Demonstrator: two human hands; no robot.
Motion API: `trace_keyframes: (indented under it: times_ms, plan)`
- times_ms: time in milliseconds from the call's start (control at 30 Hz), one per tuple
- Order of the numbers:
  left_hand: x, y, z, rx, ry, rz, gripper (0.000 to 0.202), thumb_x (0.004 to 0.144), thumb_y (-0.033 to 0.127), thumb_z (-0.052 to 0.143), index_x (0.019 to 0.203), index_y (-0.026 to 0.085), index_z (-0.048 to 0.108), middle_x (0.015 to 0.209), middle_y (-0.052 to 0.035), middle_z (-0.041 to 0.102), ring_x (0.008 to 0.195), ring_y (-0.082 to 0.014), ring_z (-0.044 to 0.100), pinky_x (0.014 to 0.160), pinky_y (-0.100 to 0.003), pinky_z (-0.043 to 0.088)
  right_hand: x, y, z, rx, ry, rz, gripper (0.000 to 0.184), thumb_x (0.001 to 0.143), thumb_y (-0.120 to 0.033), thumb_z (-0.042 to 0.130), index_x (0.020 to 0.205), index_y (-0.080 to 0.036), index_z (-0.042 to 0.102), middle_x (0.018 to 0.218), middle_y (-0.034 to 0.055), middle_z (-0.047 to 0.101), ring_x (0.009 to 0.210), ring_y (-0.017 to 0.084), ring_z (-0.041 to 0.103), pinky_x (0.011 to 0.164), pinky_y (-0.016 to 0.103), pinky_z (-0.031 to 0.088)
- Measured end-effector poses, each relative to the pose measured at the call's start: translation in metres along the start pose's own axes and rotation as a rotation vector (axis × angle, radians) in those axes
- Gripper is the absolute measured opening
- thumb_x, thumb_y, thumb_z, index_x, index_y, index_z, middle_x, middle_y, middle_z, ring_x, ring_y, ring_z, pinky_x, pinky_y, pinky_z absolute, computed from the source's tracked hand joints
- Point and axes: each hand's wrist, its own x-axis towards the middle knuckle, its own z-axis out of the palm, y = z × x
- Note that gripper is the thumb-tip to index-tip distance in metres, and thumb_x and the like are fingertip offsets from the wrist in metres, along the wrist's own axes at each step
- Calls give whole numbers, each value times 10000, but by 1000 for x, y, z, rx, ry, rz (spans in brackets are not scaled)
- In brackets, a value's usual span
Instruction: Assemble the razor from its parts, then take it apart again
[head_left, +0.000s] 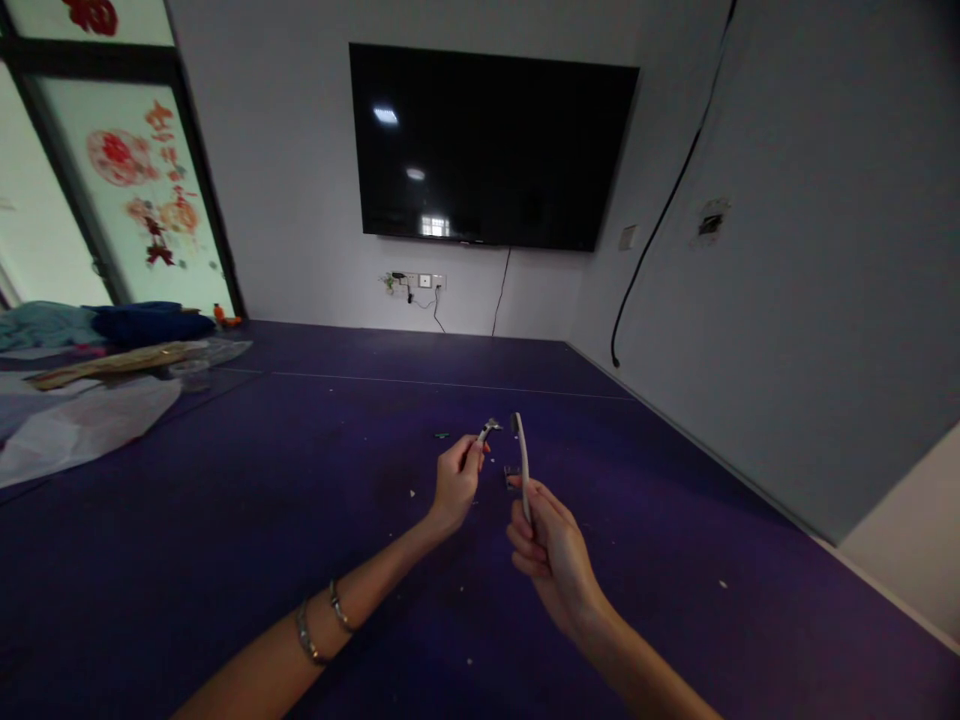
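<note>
My left hand (457, 482) pinches the handle of what looks like a small safety razor (489, 429), its head tipped up and to the right. Held upright in my right hand (553, 550) is a pale toothbrush (523, 458) with dark bristles facing left, towards the razor. A small gap separates the two. Just left of the right fingers, a small dark piece (511, 476) lies partly hidden. A thin dark green strip (441, 435) rests on the purple surface (315, 530) left of the razor.
Light crumbs dot the purple surface. On the left lie white plastic sheeting (97, 430), a long wrapped bundle (112, 364) and blue cloth (150, 323). A television (495, 150) hangs on the far wall; a black cable (664, 215) dangles at the right.
</note>
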Motion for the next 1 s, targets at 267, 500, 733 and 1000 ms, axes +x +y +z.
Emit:
trace_keyframes:
  times_ms: [267,500,733,1000]
  plan:
    - [0,-3,2,11,-8,-5,312,850,408,434,707,157,550,556,35,410,518,-94,366,505,-216,290,-4,9,1,-26,23,22,362,707,-445,643,950,-206,521,482,-106,355,362,14,171,346,156,54]
    - [-2,-1,3,33,-30,6,300,853,387,434,708,154,555,563,31,432,527,-98,386,516,-218,298,2,8,1,-9,10,2,362,692,-437,654,933,-203,518,470,-109,351,363,15,164,345,157,46]
    - [-2,-5,2,44,-23,12,296,853,389,442,721,155,566,565,31,428,534,-101,386,524,-218,306,-6,16,4,-5,37,-1,368,692,-460,655,931,-212,525,484,-108,341,364,16,169,345,162,50]
    - [-5,-3,5,36,-34,16,282,851,375,446,737,153,577,577,19,463,554,-108,421,535,-217,329,-6,21,3,4,42,7,349,706,-464,635,924,-222,509,488,-109,347,364,20,175,345,161,60]
